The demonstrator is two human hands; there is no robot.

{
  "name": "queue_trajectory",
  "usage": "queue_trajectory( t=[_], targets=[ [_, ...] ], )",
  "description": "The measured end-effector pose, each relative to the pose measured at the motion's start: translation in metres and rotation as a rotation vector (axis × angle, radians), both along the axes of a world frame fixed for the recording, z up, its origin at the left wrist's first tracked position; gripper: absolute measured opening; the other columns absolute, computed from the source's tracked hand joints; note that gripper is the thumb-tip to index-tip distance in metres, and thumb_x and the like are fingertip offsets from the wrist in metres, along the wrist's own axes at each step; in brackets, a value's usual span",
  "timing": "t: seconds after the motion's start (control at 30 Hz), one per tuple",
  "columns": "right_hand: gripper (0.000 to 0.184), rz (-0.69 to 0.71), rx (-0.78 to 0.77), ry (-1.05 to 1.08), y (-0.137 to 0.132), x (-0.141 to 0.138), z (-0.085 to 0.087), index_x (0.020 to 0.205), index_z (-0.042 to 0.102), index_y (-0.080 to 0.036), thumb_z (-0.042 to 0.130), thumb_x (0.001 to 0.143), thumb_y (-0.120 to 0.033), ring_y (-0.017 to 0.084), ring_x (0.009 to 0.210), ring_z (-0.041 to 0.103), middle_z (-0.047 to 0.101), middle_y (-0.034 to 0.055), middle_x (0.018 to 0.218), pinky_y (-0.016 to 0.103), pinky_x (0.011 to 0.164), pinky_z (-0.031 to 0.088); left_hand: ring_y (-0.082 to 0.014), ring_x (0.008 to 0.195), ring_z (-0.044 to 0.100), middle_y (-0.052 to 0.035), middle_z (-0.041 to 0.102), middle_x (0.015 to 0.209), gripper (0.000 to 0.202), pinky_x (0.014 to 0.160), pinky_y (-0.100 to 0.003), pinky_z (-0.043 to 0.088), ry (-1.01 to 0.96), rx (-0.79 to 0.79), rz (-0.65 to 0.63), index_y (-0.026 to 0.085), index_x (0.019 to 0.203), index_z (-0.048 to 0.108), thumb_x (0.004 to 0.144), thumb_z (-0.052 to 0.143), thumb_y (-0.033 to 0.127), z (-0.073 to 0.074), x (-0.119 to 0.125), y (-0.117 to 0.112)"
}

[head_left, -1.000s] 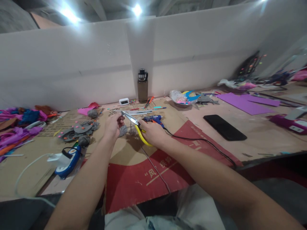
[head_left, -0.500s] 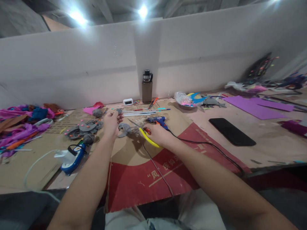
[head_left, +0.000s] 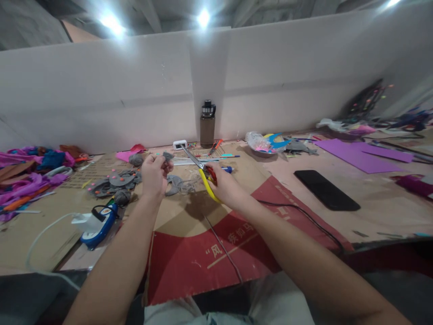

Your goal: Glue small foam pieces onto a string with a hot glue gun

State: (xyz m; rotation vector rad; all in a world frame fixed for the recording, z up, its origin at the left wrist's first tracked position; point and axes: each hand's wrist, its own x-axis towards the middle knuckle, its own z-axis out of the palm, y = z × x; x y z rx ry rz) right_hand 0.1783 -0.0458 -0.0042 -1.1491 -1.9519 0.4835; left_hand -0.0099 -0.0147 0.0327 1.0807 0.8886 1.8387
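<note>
My right hand (head_left: 226, 186) is closed round the yellow and red handles of a pair of scissors (head_left: 199, 169), whose blades point up and to the left. My left hand (head_left: 154, 174) is raised beside the blades and pinches a small grey felt piece (head_left: 167, 156) between its fingertips. More grey felt scraps (head_left: 179, 184) lie on the cardboard (head_left: 189, 212) just below and between the two hands. A blue glue gun (head_left: 227, 169) lies behind my right hand, mostly hidden by it.
A dark water bottle (head_left: 207, 123) stands against the white partition. A black phone (head_left: 326, 189) lies to the right, purple foam sheets (head_left: 358, 154) beyond it. Grey felt discs (head_left: 117, 180) and a blue-white device (head_left: 98, 223) lie to the left, pink and purple material (head_left: 27, 180) further left.
My right hand has lifted the scissors off the cardboard and swung the blades upward. My left hand has closed and drawn in towards the blades with the felt piece.
</note>
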Motion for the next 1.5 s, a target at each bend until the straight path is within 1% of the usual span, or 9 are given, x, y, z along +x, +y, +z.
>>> queue_trajectory(
  t=[0.17,0.3,0.5,0.63,0.77,1.0,1.13,1.33,1.5],
  targets=[
    [0.048,0.089,0.003,0.143,0.001,-0.003,-0.002,0.124,0.033,-0.013,0.05,0.079,-0.022,0.016,0.104,0.051,0.052,0.0134,0.118,0.03,0.09,0.04,-0.0062,0.048,0.051,-0.0014,0.062,0.066,0.013,0.044,-0.017,0.034,-0.027,-0.12,-0.139,0.015,0.066,0.048,0.06,0.059,0.019,-0.007,0.003,0.003],
    [0.05,0.116,-0.034,0.246,-0.003,-0.001,0.001,0.125,0.031,-0.016,0.051,0.081,-0.029,0.015,0.104,0.05,0.049,0.0115,0.12,0.03,0.091,0.04,-0.0069,0.047,0.051,-0.002,0.063,0.066,0.015,0.043,-0.018,0.034,0.012,-0.108,-0.203,0.016,0.067,0.047,0.061,0.059,0.021,-0.011,0.006,0.003],
    [0.049,0.136,-0.144,0.573,0.003,-0.006,0.001,0.113,0.038,-0.02,0.059,0.074,-0.041,0.012,0.078,0.054,0.055,0.0004,0.087,0.026,0.072,0.045,-0.0086,0.042,0.049,-0.0006,0.06,0.061,0.014,0.041,-0.021,0.036,0.147,-0.162,-0.426,0.017,0.067,0.047,0.06,0.06,0.016,-0.014,0.027,-0.012],
    [0.055,0.099,-0.17,0.713,0.009,-0.008,-0.001,0.11,0.037,-0.022,0.064,0.067,-0.043,0.01,0.07,0.053,0.053,-0.0023,0.08,0.024,0.067,0.045,-0.0106,0.039,0.049,0.0012,0.055,0.049,0.013,0.039,-0.021,0.035,0.27,-0.194,-0.477,0.018,0.067,0.047,0.065,0.06,0.018,-0.021,0.036,-0.018],
    [0.052,0.152,-0.251,0.766,0.009,-0.006,-0.001,0.106,0.04,-0.022,0.067,0.065,-0.038,0.006,0.056,0.047,0.049,-0.0057,0.072,0.02,0.054,0.042,-0.0112,0.041,0.05,0.0001,0.056,0.049,0.012,0.04,-0.021,0.036,0.36,-0.18,-0.513,0.018,0.068,0.049,0.07,0.06,0.022,-0.025,0.037,-0.017],
    [0.048,0.181,-0.291,0.848,0.005,-0.004,-0.001,0.106,0.04,-0.024,0.065,0.068,-0.039,0.003,0.045,0.039,0.047,-0.0075,0.072,0.017,0.041,0.035,-0.0099,0.047,0.053,-0.0011,0.059,0.056,0.017,0.047,-0.021,0.038,0.251,-0.232,-0.577,0.015,0.073,0.057,0.068,0.067,0.027,-0.021,0.044,-0.023],
    [0.043,0.155,-0.281,0.699,0.011,0.003,0.002,0.106,0.043,-0.024,0.061,0.072,-0.042,0.005,0.05,0.043,0.051,-0.0052,0.077,0.019,0.046,0.038,-0.0077,0.046,0.05,-0.0001,0.056,0.055,0.017,0.046,-0.02,0.038,0.172,-0.258,-0.491,0.014,0.067,0.058,0.064,0.071,0.024,-0.021,0.041,-0.017],
    [0.033,-0.039,-0.207,0.116,0.013,0.014,-0.004,0.103,0.054,-0.02,0.059,0.074,-0.034,0.014,0.074,0.056,0.062,0.0018,0.085,0.024,0.065,0.041,-0.0027,0.047,0.045,0.0016,0.055,0.061,0.02,0.041,-0.014,0.033,-0.101,-0.159,-0.197,0.012,0.068,0.059,0.058,0.075,0.019,-0.016,0.01,0.007],
    [0.039,0.058,-0.154,-0.351,-0.007,0.007,-0.009,0.11,0.056,-0.022,0.058,0.072,-0.025,0.015,0.069,0.057,0.066,0.0036,0.084,0.023,0.059,0.036,-0.0032,0.048,0.048,0.0013,0.056,0.061,0.018,0.043,-0.013,0.037,-0.159,-0.174,-0.098,0.012,0.07,0.06,0.058,0.073,0.014,-0.009,-0.004,0.011]
  ],
)
